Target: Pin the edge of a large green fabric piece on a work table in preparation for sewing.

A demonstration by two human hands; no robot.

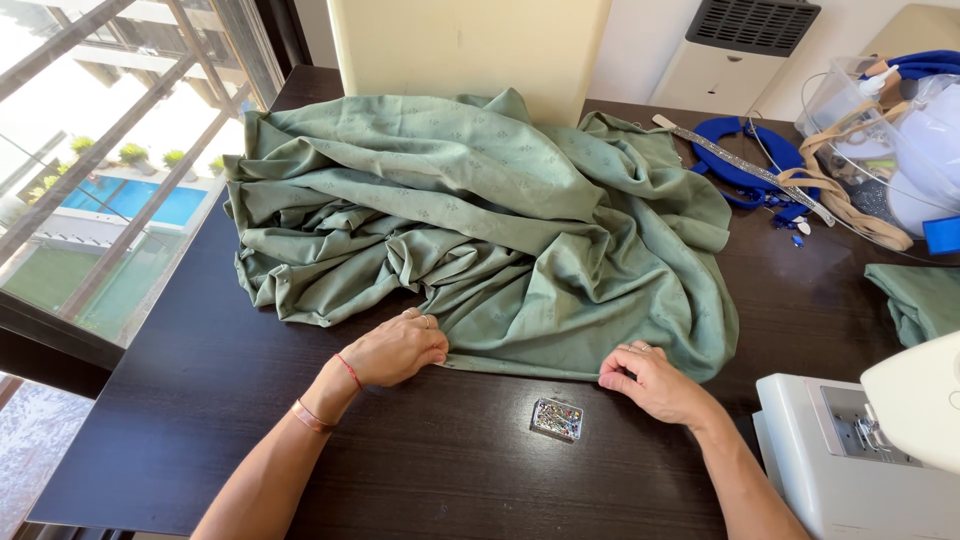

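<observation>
— Where is the cloth, and what are the hands doing with it?

— A large sage-green fabric (480,220) with a faint woven motif lies heaped in folds across the far half of the dark wooden table (200,400). Its near edge runs straight between the two hands. The left hand (395,348) rests on that edge at its left end, fingers curled down, its grip pinched narrow on the hem. The right hand (655,382) sits at the right end of the same edge, fingertips pressed on the cloth; its grip is narrow too, closed on the hem.

— Anything between them?

— Just near of the edge, between the hands and closer to the right one, a small clear box of coloured-head pins (557,418) lies on the table, touching neither hand.

— And around?

— A white sewing machine (860,440) stands at the near right corner. A smaller piece of the same green cloth (915,298) lies to the right. Far right there are blue straps (745,165), beige webbing (850,205) and a clear plastic container (880,130). A window (90,160) runs along the left.
</observation>
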